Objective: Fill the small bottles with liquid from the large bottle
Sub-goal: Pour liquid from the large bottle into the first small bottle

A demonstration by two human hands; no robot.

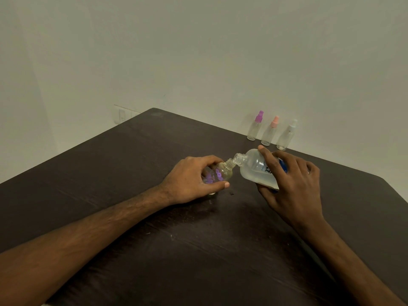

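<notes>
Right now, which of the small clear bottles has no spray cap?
The small clear flower-printed bottle gripped by the left hand; the others wear a purple cap, pink cap and white cap.

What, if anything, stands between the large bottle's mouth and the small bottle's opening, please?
Nothing visible: the right hand tilts the large bottle so its uncapped mouth sits at the open small bottle in the left hand.

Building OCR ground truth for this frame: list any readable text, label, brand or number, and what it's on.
Nothing reads in full.
On the large bottle: dark letters and a line of small print on its label, partly covered by the right hand; too blurred to read.
On the small bottle in the left hand: purple flower print, no words.
On the spray bottles by the wall: no text visible.
</notes>
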